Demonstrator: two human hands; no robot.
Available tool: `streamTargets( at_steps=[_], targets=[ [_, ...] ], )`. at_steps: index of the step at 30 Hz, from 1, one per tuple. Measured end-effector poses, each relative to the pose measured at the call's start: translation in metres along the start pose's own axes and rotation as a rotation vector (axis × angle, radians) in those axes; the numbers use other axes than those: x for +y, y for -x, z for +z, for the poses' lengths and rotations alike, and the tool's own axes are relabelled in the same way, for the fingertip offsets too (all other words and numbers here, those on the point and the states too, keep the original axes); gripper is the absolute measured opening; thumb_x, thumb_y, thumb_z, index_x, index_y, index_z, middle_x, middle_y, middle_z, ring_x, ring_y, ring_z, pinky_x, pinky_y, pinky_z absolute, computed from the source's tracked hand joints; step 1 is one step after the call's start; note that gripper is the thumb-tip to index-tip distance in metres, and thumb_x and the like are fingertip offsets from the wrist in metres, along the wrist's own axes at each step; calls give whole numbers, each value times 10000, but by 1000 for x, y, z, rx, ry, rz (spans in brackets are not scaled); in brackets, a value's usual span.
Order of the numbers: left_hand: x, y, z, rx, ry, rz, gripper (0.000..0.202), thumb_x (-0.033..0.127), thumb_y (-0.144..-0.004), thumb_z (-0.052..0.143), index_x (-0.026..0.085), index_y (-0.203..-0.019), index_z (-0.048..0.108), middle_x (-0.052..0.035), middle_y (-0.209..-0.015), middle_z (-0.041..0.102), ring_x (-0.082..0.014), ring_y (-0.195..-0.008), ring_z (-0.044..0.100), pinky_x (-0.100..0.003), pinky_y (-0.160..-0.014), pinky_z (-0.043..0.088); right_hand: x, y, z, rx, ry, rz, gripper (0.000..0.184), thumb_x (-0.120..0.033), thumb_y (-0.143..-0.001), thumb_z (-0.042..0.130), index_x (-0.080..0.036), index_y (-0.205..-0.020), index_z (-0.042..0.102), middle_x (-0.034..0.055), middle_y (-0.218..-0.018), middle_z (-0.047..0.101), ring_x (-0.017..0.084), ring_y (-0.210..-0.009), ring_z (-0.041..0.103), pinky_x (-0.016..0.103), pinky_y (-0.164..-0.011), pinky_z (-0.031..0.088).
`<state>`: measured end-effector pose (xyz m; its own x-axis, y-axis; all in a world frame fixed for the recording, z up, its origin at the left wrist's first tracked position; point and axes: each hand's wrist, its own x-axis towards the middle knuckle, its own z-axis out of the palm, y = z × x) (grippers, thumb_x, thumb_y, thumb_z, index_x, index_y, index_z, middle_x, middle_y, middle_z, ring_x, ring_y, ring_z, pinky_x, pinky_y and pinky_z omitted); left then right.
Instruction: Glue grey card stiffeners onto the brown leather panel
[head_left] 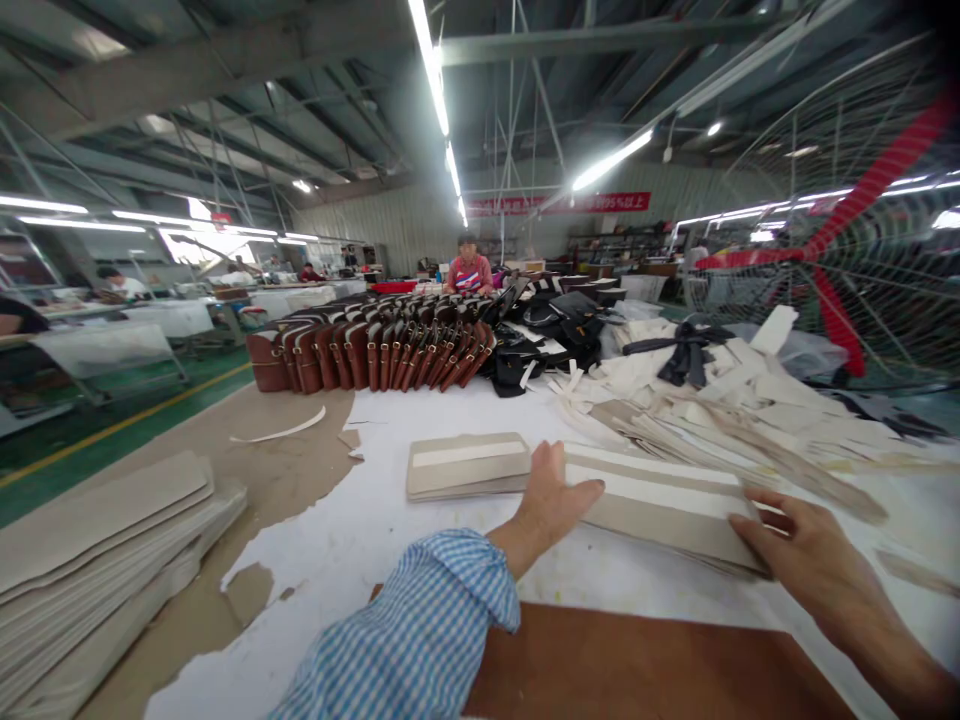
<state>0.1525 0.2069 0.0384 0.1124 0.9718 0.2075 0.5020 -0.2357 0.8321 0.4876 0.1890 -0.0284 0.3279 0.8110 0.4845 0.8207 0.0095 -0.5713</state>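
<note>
A long stack of beige panels (675,515) with white strips on top lies across the white sheet, its two ends between my hands. At its left end my left hand (553,490) grips the edge, thumb on top. My right hand (795,535) pinches the right end, thumb above and fingers at the far edge. Just left of my left hand is a shorter beige panel stack (465,480) with one white strip. Closest to me lies a flat brown panel (645,665), partly under my checked left sleeve (420,630).
Rows of brown bags (375,350) stand at the table's far side, with black pieces (555,325) beside them. Cream scraps (720,385) heap at right, near a large fan (832,240). Beige sheets (112,560) pile at left. A person (470,270) sits beyond the bags.
</note>
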Motion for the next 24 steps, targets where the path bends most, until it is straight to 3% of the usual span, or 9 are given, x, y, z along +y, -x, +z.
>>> streamTargets(
  at_steps=[3, 5, 8, 11, 13, 16, 19, 24],
  targets=[
    [-26, 0, -22, 89, -41, -33, 797, 404, -859, 815, 154, -1544, 495, -213, -1716, 325, -392, -1594, 309, -521, -1291, 308, 2, -2, 3, -43, 103, -98, 491, -621, -865, 595, -182, -965, 789, 317, -1238, 693, 557, -1235, 614, 719, -975, 474],
    [-48, 7, -58, 173, -110, -34, 700, 380, -907, 795, 197, -1524, 519, -168, -1728, 312, -383, -1584, 314, -588, -1289, 284, -19, 6, 11, -62, 125, -328, 434, -549, -952, 562, -191, -1025, 797, 271, -1269, 698, 504, -1235, 624, 698, -1031, 447],
    [-82, 22, -119, 296, -238, -91, 537, 377, -988, 733, 222, -1474, 563, -125, -1674, 398, -388, -1543, 363, -673, -1244, 313, -85, 23, 33, -56, 25, -756, 342, -412, -996, 549, -182, -1122, 768, 173, -1187, 727, 367, -1108, 668, 595, -992, 531],
    [-111, 36, -160, 329, -320, -179, 467, 384, -1009, 718, 213, -1426, 597, -124, -1570, 514, -359, -1435, 505, -641, -1179, 425, -166, 30, 68, -252, 46, -974, 275, -236, -1033, 515, -167, -1160, 749, 138, -1193, 711, 285, -1150, 632, 481, -1025, 539],
    [-126, 43, -169, 313, -343, -228, 441, 388, -1015, 713, 207, -1403, 611, -122, -1512, 564, -335, -1363, 571, -605, -1134, 485, -210, 28, 96, -309, 72, -1015, 260, -167, -1022, 534, -177, -1177, 743, 122, -1225, 699, 254, -1158, 620, 441, -1060, 518],
    [-139, 50, -168, 271, -347, -271, 411, 396, -1024, 702, 206, -1380, 624, -118, -1462, 602, -308, -1295, 620, -564, -1088, 532, -250, 20, 134, -374, 150, -1045, 202, -148, -988, 615, -177, -1136, 749, 135, -1266, 683, 261, -1153, 624, 427, -1016, 528],
    [-143, 51, -164, 226, -336, -285, 396, 409, -1030, 693, 207, -1365, 631, -114, -1432, 620, -290, -1245, 646, -536, -1053, 558, -265, 12, 156, -427, 249, -1077, 122, -203, -976, 704, -160, -1082, 745, 127, -1228, 692, 265, -1112, 652, 431, -954, 548],
    [-143, 48, -162, 178, -311, -297, 371, 414, -1034, 686, 207, -1339, 643, -107, -1393, 640, -273, -1194, 666, -507, -1018, 580, -266, 8, 161, -470, 374, -1215, 62, -199, -1024, 679, -159, -994, 716, 34, -1041, 715, 206, -1007, 688, 422, -935, 576]
  ],
)
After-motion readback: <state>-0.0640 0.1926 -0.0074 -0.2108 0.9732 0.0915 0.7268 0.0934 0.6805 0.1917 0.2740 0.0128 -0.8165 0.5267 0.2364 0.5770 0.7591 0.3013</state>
